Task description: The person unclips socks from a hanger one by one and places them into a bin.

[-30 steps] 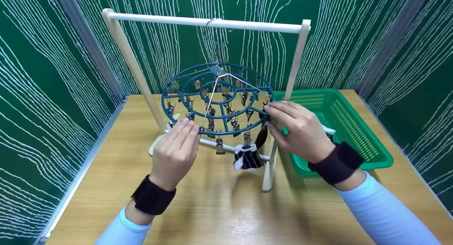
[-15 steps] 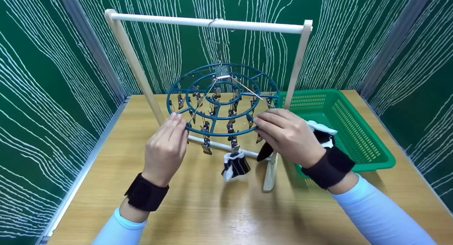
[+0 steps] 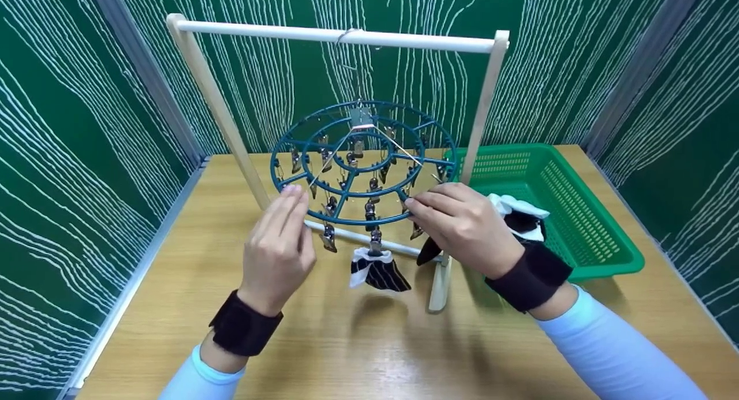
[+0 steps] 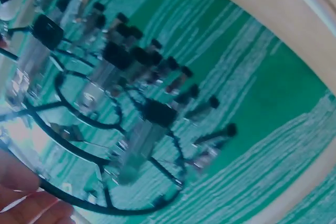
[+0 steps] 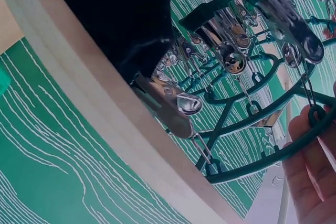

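Observation:
A round dark teal clip hanger (image 3: 364,221) hangs by its hook, metal clips dangling from its rings. My right hand (image 3: 462,230) pinches the rim at the front right; the right wrist view has its fingers (image 5: 307,177) against the rim (image 5: 247,170). My left hand (image 3: 274,247) touches the front left rim with nearly straight fingertips, its thumb standing apart below. A small black-and-white striped sock-like cloth (image 3: 384,273) hangs from a front clip. Black cloth (image 3: 428,251), partly behind my right hand, hangs from another clip, seen larger in the right wrist view (image 5: 115,14).
A wooden stand with a white top bar (image 3: 427,40) carries the hanger; its right foot (image 3: 440,287) rests on the table (image 3: 323,342). A green plastic basket (image 3: 612,267) at the right holds black-and-white cloth (image 3: 522,215). Green, white-streaked walls (image 3: 681,100) enclose the table.
The hanger has turned, its front side swinging left with the striped cloth. My right hand has shifted left and slightly down along with it. My left thumb now shows apart from the fingers.

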### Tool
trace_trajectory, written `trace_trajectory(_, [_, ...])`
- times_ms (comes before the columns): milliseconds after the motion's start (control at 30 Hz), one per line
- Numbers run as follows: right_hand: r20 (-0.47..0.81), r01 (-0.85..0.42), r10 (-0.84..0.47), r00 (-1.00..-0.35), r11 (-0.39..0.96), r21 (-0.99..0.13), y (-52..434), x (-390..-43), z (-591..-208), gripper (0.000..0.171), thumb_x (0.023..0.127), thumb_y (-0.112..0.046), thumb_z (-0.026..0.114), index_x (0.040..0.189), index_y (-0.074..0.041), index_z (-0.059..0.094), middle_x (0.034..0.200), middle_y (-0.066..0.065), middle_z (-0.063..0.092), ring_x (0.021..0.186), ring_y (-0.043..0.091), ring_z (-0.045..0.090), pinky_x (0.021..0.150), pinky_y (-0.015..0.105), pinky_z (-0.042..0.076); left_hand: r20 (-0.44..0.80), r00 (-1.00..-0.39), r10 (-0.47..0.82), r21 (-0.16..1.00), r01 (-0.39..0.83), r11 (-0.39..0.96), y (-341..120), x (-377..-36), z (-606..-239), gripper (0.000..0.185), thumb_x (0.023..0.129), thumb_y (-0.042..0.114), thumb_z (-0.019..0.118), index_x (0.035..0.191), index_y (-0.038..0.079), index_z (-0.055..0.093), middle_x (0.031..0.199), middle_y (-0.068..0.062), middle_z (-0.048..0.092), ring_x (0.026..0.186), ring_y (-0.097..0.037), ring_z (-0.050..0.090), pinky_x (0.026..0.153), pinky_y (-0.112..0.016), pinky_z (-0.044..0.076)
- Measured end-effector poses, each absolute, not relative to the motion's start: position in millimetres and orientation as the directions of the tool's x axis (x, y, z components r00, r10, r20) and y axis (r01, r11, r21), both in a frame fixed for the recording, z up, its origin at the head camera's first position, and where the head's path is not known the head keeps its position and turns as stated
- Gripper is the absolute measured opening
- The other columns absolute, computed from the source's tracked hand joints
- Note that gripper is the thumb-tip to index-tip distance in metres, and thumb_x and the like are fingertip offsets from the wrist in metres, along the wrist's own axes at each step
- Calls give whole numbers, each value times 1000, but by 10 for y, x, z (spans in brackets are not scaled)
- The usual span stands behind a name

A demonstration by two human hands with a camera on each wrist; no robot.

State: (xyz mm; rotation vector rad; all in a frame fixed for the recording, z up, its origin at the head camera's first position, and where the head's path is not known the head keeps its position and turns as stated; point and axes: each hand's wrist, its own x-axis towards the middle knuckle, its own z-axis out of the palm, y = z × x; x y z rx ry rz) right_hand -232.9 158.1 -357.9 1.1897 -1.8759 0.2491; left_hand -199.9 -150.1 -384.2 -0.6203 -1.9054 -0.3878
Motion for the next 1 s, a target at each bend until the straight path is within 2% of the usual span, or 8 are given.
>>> trace_trajectory(167, [766, -808, -624, -151, 525, 268, 1562, -2334, -3585, 24, 87, 0, 88, 111, 1, 83, 98, 17, 83, 88, 33, 77, 79, 42, 67, 913, -226, 340, -120, 648, 752, -1355, -1970, -3804, 35, 85, -3, 74, 120, -8, 76, 123, -26, 78, 117, -41, 76, 105, -48, 61])
trace_trajectory(367, [780, -815, -606, -156, 526, 245, 1543, -2353, -3602, 25, 86, 3, 88, 110, 3, 83, 98, 18, 83, 87, 33, 77, 78, 43, 67, 860, -219, 462, -215, 665, 716, -1216, -1992, -3776, 33, 88, 6, 84, 119, -3, 79, 119, -22, 80, 115, -37, 78, 103, -47, 63])
trace_trajectory(633, [785, -808, -596, -169, 540, 236, 1530, -2354, -3607, 26, 86, 3, 88, 112, 1, 83, 99, 18, 83, 88, 32, 77, 79, 43, 67, 873, -193, 448, -225, 656, 721, -1114, -2046, -3783, 22, 91, 1, 82, 113, 2, 83, 114, -16, 83, 110, -30, 80, 100, -43, 65])
trace_trajectory(1000, [802, -807, -569, -182, 552, 209, 1519, -2349, -3644, 26, 87, 3, 87, 112, 2, 83, 101, 18, 83, 91, 33, 77, 82, 44, 67, 893, -186, 409, -203, 645, 736, -1065, -2063, -3832, 21, 90, 1, 82, 111, 4, 84, 112, -14, 83, 108, -28, 80, 99, -42, 65])
